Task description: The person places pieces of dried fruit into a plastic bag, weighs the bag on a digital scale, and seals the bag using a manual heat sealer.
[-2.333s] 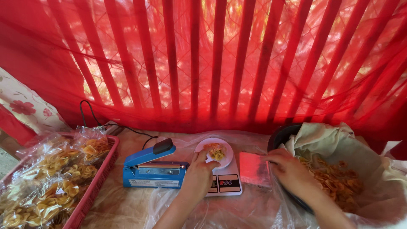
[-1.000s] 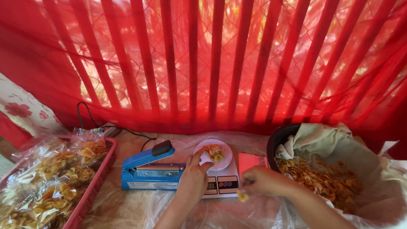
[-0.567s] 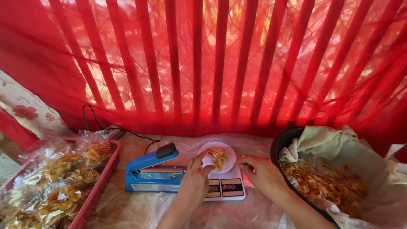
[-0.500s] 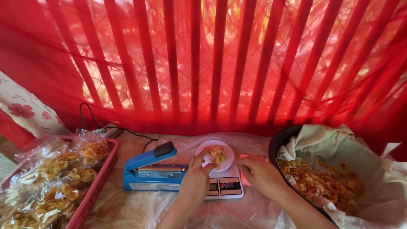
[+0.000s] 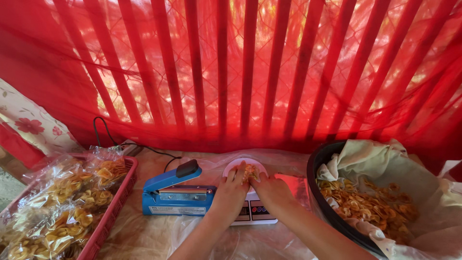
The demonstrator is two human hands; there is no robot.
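1. The small heap of fried snack chips (image 5: pixel 250 172) sits on the round white pan (image 5: pixel 234 166) of a flat kitchen scale (image 5: pixel 251 213), straight ahead of the person, at the fingertips of both hands.
2. The left hand (image 5: pixel 231 192) rests on the near left rim of the pan, fingers together and extended toward the heap; whether it pinches a clear bag there cannot be told.
3. The right hand (image 5: pixel 273 191) lies just right of it, fingers curled onto the chips, touching them. Both hands are equally near; the heap has no clear long axis.
4. A blue heat sealer (image 5: pixel 175 195) lies just left of the scale, lengthwise across the table.
5. A dark basin (image 5: pixel 320 192) of loose chips, lined with cloth, stands to the right.
6. A red tray (image 5: pixel 113 212) of filled bags is far left. Nothing blocks the hands.
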